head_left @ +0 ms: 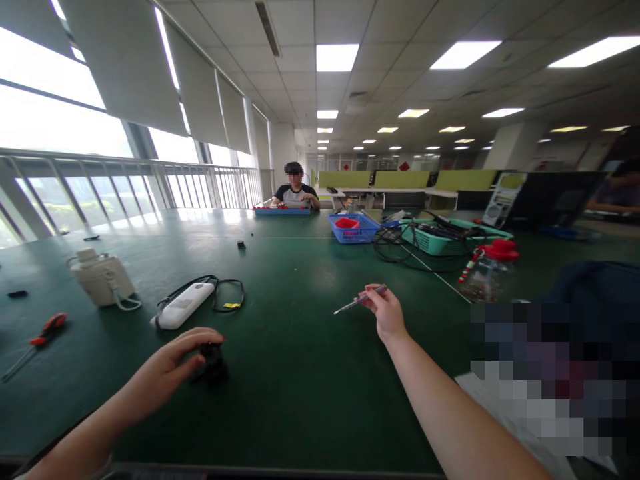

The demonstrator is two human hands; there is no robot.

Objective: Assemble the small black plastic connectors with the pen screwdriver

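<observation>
My left hand [193, 350] is closed around the top of a small black object [215, 368] that stands on the green table; its kind is too dark to make out. Over the table to the right, my right hand [384, 308] pinches a slim screwdriver [356, 303] by its handle, the metal tip pointing left and slightly down. A wide gap of tabletop lies between the two hands. Beyond my left hand rests a white power bank-like device [186, 305] with a black cord [242, 293] looped beside it.
An orange-and-black screwdriver [49, 328] and a cream jug-shaped bottle [103, 277] are at left. A small black piece [241, 245] lies mid-table. Farther back are a blue basket [356, 233], a green basket [430, 241] of cables, and a red-lidded jar [490, 272]. A person [296, 192] sits at the far end.
</observation>
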